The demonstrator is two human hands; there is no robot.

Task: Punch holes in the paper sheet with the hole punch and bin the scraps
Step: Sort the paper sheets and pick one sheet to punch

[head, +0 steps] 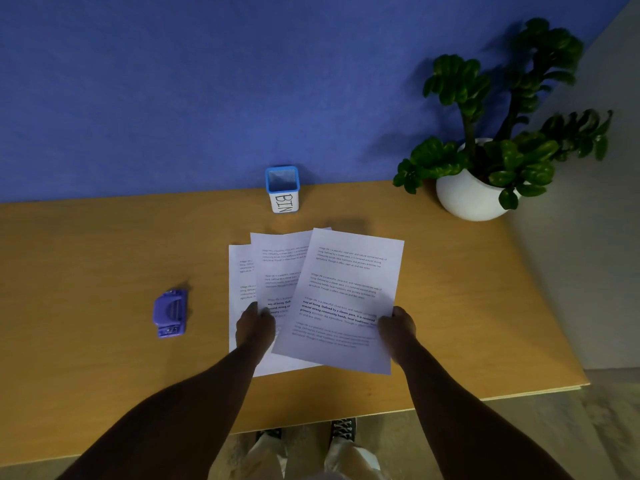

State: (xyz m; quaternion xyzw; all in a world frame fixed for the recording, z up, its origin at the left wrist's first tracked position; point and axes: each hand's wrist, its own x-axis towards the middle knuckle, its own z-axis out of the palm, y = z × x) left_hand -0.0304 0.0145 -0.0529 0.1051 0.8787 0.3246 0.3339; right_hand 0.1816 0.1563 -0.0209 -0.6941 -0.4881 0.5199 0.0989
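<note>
Three printed paper sheets lie fanned in the middle of the wooden table. The top sheet [346, 292] is tilted to the right, and my right hand [396, 323] grips its lower right edge. Resting on the lower sheets [277, 265], my left hand [254, 325] presses them near their left side. A purple hole punch [170, 312] sits on the table well to the left of the papers, apart from both hands. A small blue-rimmed white cup marked "BIN" [283, 189] stands upright at the back edge, behind the papers.
A potted green plant in a round white pot [467, 199] stands at the back right corner. A blue wall [173, 81] runs behind the table [86, 271]. The table's front edge is close to my feet, its right edge just past the plant.
</note>
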